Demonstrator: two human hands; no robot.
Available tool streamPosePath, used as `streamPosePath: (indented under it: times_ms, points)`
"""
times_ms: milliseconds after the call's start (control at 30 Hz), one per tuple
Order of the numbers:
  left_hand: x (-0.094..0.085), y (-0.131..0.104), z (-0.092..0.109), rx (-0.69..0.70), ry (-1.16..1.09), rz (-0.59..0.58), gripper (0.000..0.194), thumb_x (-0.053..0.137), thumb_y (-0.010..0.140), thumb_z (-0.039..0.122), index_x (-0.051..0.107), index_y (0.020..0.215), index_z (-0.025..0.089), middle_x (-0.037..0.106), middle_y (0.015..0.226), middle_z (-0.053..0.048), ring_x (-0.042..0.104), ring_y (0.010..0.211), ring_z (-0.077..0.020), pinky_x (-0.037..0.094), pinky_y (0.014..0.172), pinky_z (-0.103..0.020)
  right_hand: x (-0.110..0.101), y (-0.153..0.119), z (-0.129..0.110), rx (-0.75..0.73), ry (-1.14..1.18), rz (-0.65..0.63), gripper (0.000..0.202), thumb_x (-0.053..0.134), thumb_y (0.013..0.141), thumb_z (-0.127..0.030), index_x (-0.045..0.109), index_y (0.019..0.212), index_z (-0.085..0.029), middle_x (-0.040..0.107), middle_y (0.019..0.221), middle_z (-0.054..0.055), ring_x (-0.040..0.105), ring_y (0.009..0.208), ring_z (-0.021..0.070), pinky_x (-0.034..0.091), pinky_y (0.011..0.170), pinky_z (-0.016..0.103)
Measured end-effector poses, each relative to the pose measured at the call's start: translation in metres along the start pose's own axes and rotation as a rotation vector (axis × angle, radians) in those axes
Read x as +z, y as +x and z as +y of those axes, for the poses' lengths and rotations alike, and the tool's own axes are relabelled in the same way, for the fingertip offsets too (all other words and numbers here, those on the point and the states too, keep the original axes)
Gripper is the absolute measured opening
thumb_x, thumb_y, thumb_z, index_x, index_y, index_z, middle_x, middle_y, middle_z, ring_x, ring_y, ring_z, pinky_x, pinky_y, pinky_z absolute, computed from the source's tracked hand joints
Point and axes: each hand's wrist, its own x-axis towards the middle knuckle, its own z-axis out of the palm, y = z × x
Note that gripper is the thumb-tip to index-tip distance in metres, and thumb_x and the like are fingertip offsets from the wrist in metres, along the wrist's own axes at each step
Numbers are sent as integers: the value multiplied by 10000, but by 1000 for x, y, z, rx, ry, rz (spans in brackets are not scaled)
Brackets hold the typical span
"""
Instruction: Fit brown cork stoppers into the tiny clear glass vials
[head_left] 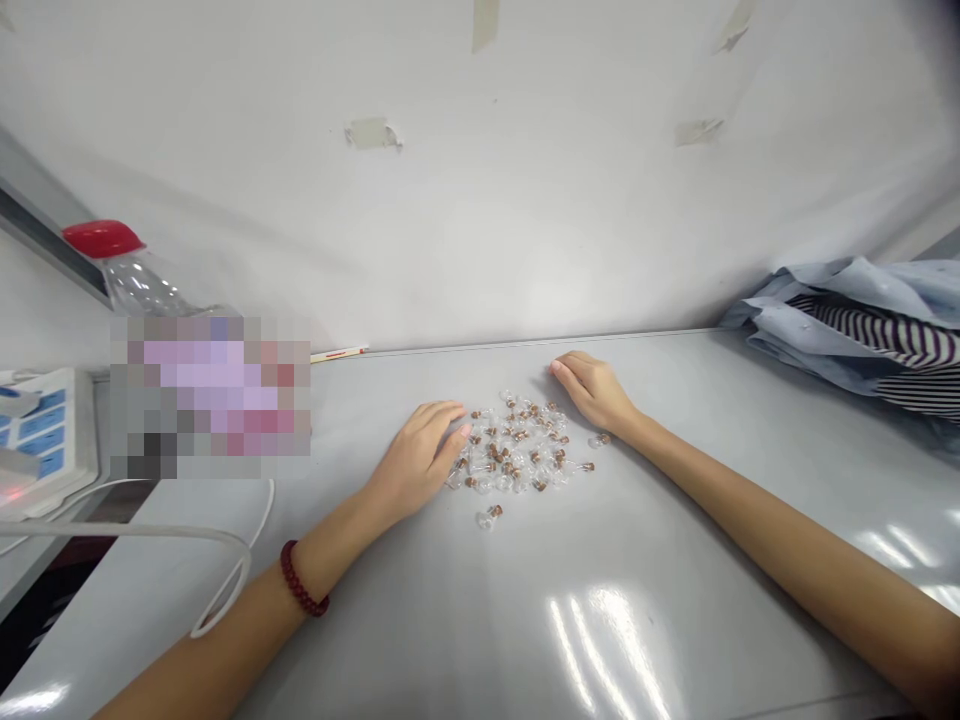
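Note:
Several tiny clear glass bottles with cork stoppers (516,445) lie jumbled in a loose pile on the grey table (450,620). One small bottle (489,517) lies apart in front of the pile, and another (599,440) at its right, near my right wrist. My left hand (420,455) rests at the pile's left edge, open, fingers stretched out and thumb apart, fingertips beside the nearest bottles. Behind the pile to the right, my right hand (596,390) rests on its side on the table, loosely bent, with nothing visible in it; its far fingers are partly hidden.
At left stand a red-capped clear plastic bottle (142,285), a blurred-out patch and a white power strip (56,430). A white cable (225,540) loops close above my left forearm. A thin stick-like item (337,355) lies by the wall. Folded cloth (862,330) lies at right.

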Motion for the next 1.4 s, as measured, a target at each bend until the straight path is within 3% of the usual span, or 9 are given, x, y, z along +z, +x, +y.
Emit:
streamPosePath:
  times_ms: [233, 333, 433, 533, 633, 767, 1000, 1233, 1400]
  points:
    - [-3, 1, 4, -18, -28, 37, 384, 392, 977, 382, 644, 1145, 147, 680, 1221, -126, 593, 1190, -250, 463, 1058, -447, 1, 1, 0, 6, 10, 11, 585, 268, 980, -649, 546, 701, -216, 620, 743, 96, 567, 748, 238, 436, 747, 390]
    - [-11, 0, 11, -67, -31, 91, 322, 406, 940, 315, 650, 1087, 165, 702, 1132, -110, 641, 1072, -235, 534, 919, -396, -4, -1, -4, 29, 12, 29, 590, 263, 985, -642, 576, 738, -208, 642, 776, 98, 591, 755, 234, 447, 741, 381]
    - [-20, -4, 20, -128, 16, 62, 288, 420, 855, 225, 641, 1036, 187, 696, 995, -72, 655, 843, -197, 547, 741, -342, -13, -6, -19, 73, 35, 76, 534, 314, 995, -599, 614, 804, -200, 672, 819, 93, 617, 789, 232, 456, 730, 368]
    - [-24, -14, 29, -167, 66, -36, 281, 449, 805, 209, 631, 1018, 196, 674, 923, -53, 634, 780, -199, 533, 700, -346, -17, -16, -50, 74, 90, 77, 406, 405, 1000, -500, 637, 865, -197, 692, 870, 86, 635, 829, 224, 472, 729, 352]
    - [-19, -24, 34, -192, 70, -81, 290, 507, 808, 251, 618, 1068, 189, 675, 947, -65, 644, 841, -230, 539, 733, -370, -13, -31, -88, -1, 154, -13, 249, 476, 992, -366, 639, 909, -196, 694, 892, 77, 640, 833, 205, 502, 755, 344]
    - [-7, -31, 31, -165, 10, -49, 283, 503, 823, 208, 631, 1074, 185, 692, 939, -60, 631, 713, -185, 543, 724, -347, 5, -52, -124, -195, 184, -111, 140, 498, 976, -229, 628, 937, -194, 694, 937, 80, 633, 902, 206, 526, 828, 377]
    - [-9, -41, 30, -71, -23, 12, 379, 462, 795, 145, 646, 1123, 196, 658, 833, -13, 546, 582, -130, 505, 620, -273, 22, -68, -129, -420, 97, -95, 178, 478, 949, -144, 592, 1081, -180, 684, 975, 114, 610, 975, 249, 546, 854, 460]
    - [-12, -43, 26, -81, 199, 96, 341, 527, 850, 270, 623, 1156, 152, 581, 1092, -125, 571, 1048, -295, 509, 906, -454, 25, -71, -125, -433, 117, -97, 199, 511, 934, -127, 581, 1115, -174, 676, 1010, 119, 601, 1022, 251, 557, 886, 455]
    - [-16, -36, 7, -216, 189, 132, 391, 521, 856, 311, 575, 1213, 161, 572, 1140, -113, 585, 1078, -280, 487, 961, -452, 25, -71, -123, -430, 149, -78, 198, 510, 933, -121, 578, 1110, -181, 675, 1002, 114, 602, 1006, 245, 563, 868, 448]
